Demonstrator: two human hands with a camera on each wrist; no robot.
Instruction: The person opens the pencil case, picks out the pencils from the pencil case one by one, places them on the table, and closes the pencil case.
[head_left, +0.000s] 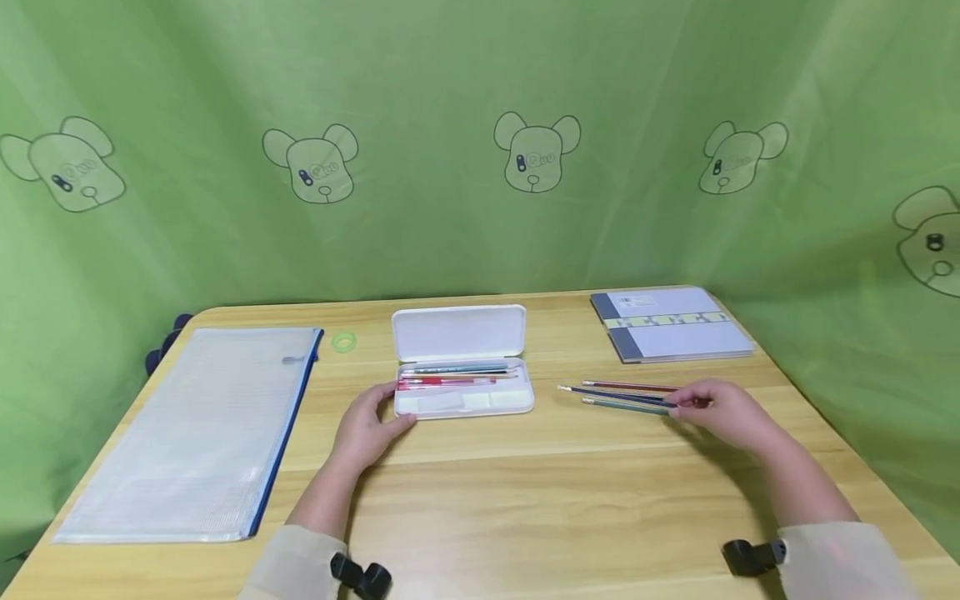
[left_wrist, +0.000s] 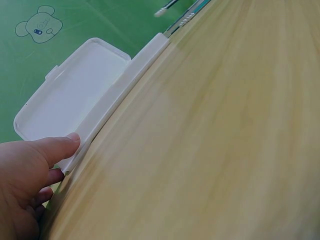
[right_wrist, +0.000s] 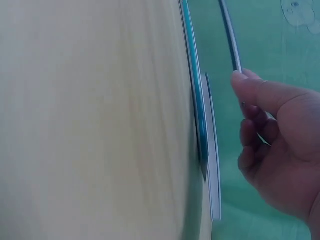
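Note:
A white pencil case (head_left: 459,333) lies with its lid raised, holding several pens and pencils in its upper part and a white eraser-like block (head_left: 440,402) below. My left hand (head_left: 365,429) grips the case's left end, thumb at the front corner and fingers along the side. To the right, my right hand (head_left: 720,411) pinches a dark blue pencil (right_wrist: 230,35) between thumb and fingers, raised off the table in the right wrist view. Beneath it on the wood lie a teal-green pencil (head_left: 622,406) and a red pencil (head_left: 630,386).
A clear zip pouch with blue edging (head_left: 195,433) covers the table's left side. A green ring (head_left: 343,342), like a tape roll, sits near the back. At the back right lies a grey-lilac notebook (head_left: 675,333) with a patterned band. A green curtain (head_left: 420,233) hangs behind.

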